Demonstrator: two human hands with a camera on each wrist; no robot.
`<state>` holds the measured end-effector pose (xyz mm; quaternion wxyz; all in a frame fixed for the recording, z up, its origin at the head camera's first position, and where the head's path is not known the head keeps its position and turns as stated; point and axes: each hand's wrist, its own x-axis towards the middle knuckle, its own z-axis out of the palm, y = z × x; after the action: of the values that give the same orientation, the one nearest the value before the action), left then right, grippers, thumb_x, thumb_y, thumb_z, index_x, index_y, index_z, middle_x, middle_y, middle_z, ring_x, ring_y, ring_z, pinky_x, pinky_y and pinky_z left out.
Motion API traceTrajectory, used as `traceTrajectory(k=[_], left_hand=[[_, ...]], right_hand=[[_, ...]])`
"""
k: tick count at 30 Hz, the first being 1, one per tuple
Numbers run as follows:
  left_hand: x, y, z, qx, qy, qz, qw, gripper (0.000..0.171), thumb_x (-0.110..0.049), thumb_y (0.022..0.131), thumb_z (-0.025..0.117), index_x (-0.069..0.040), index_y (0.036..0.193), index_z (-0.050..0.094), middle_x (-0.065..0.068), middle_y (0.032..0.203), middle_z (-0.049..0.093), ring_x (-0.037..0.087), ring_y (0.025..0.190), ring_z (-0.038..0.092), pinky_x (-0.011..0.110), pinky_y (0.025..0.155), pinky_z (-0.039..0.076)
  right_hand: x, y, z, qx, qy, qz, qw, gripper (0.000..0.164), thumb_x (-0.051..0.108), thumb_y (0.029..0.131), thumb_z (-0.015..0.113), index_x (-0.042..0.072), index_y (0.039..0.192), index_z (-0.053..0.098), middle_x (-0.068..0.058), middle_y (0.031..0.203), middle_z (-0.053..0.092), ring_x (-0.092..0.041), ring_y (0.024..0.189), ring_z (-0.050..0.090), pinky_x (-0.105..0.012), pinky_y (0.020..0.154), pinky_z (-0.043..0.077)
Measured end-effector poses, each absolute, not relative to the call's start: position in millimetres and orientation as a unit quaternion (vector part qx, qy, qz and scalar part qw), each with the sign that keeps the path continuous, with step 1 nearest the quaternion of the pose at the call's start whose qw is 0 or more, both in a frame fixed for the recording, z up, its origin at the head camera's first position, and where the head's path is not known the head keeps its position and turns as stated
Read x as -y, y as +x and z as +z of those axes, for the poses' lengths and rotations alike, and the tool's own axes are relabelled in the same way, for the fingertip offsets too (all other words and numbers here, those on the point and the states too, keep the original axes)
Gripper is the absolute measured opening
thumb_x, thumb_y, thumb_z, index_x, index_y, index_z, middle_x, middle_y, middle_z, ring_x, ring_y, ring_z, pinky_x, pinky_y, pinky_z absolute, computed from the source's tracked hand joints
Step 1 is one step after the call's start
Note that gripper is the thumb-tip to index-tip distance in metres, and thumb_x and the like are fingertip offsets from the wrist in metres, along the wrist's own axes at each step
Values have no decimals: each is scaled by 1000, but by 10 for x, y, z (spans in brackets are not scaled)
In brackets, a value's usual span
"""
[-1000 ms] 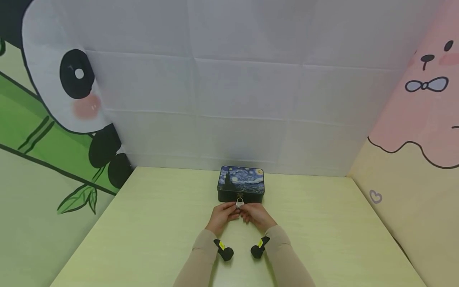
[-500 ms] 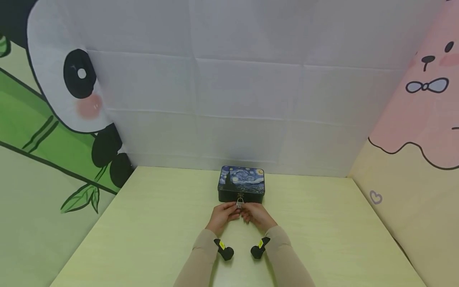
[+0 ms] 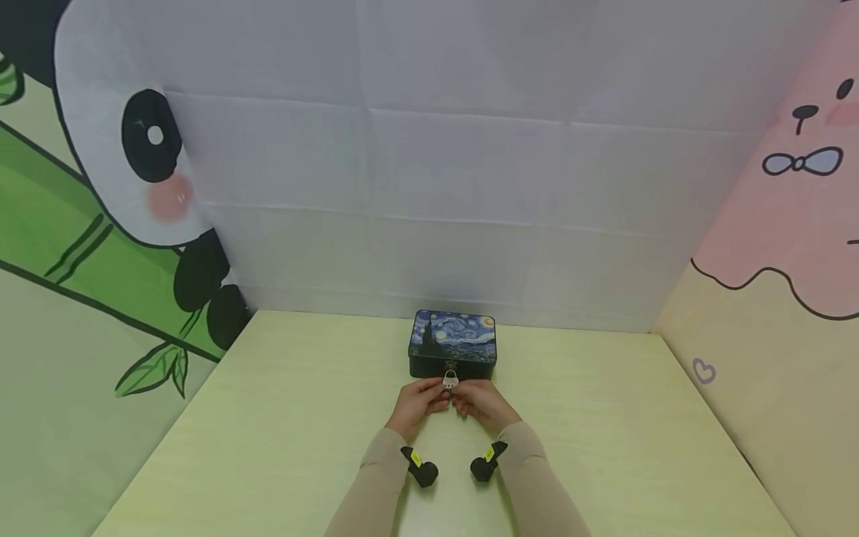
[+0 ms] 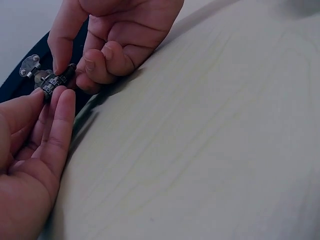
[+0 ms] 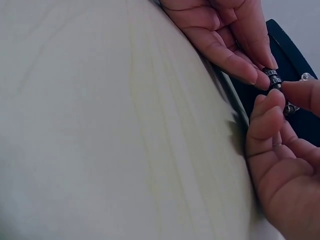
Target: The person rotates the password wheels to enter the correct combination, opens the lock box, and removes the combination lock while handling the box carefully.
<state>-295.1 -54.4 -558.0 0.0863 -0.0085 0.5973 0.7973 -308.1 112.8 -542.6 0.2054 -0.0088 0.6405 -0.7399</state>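
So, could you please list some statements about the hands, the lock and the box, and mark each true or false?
1. The left hand and right hand both hold the lock. True.
2. The box stands near the far edge of the table. True.
3. The lock is behind the box. False: it is at the box's front.
4. The box stands open. False: it is closed.
5. The lock has marked dials. True.
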Motion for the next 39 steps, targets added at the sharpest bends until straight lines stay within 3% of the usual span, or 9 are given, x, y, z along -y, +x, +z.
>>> traceTrajectory(k=[25, 34, 39], left_hand=[[554, -3011, -5640, -590, 1, 803, 86, 34, 3, 100, 55, 21, 129, 51, 8, 94, 69, 11, 80, 67, 29, 78, 62], [552, -3023, -5645, -588, -2, 804, 90, 34, 3, 100, 55, 20, 130, 52, 8, 94, 69, 11, 81, 67, 30, 78, 62], [555, -3019, -5656, -590, -1, 802, 91, 34, 4, 100, 55, 20, 130, 52, 10, 97, 69, 12, 81, 67, 31, 80, 62]], right_hand=[[-1111, -3106, -5404, -661, -30, -719, 211, 17, 7, 98, 55, -7, 92, 63, -2, 70, 58, -7, 55, 50, -19, 50, 47], [-1123, -3107, -5431, -656, -22, -726, 203, 19, 12, 99, 51, -2, 93, 62, -3, 73, 59, -8, 58, 55, -20, 50, 49], [-1137, -3098, -5461, -652, -36, -730, 199, 11, 5, 96, 54, 0, 90, 62, -3, 74, 59, -10, 60, 55, -20, 52, 48]])
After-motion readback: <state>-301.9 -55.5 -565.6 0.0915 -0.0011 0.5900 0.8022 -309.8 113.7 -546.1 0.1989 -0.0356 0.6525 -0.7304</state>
